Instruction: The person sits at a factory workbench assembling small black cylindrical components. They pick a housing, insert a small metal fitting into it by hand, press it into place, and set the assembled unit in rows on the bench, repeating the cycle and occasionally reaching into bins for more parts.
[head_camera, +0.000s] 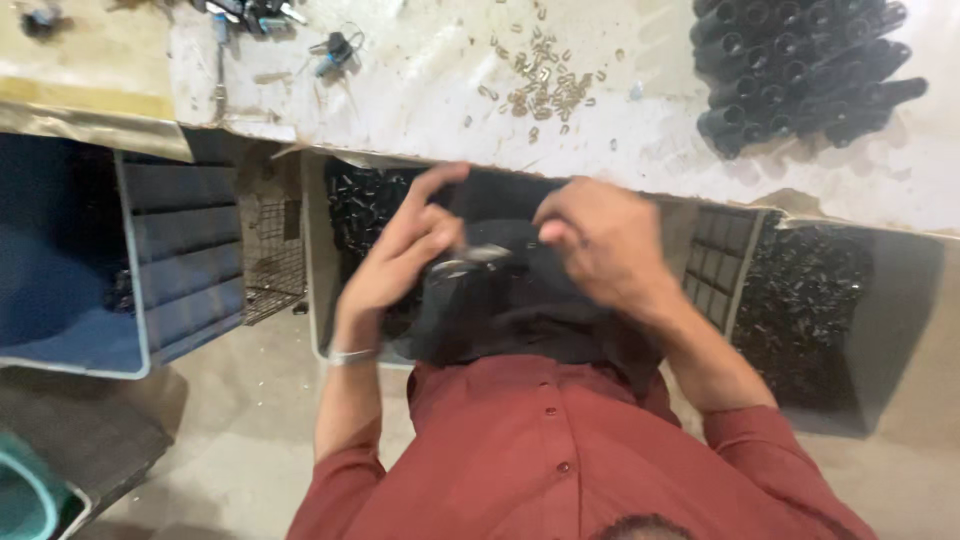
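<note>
**Small part held over the gap, with nothing below to catch it**

Both hands meet in front of the person's chest, just below the edge of the desk (420, 90). Left hand (405, 255) has its fingers curled around a dark round part with a pale metal rim (470, 262), and the thumb and first finger reach up above it. Right hand (600, 240) comes from the other side with fingers bent; its fingertips are pinched together at the same part, maybe on a small piece, but motion blur hides what exactly they hold. The part is in the air between the two hands, over a dark cloth or apron (500, 320) on the lap.

My worry is a drop. The grip looks light and the hands are moving fast, so the part or a small piece could slip. It would fall on the cloth and roll to the concrete floor (240, 440), or into the bin of black pieces (360, 200) just behind the hands, where it is hard to find.

Another risk is on the desk. The loose small metal clips (545, 85) lie scattered near the edge, and the stack of black tubes (800, 70) is on the right. A quick reach with the forearm could sweep the clips off or start the tubes rolling toward the second bin (800, 300).
</note>
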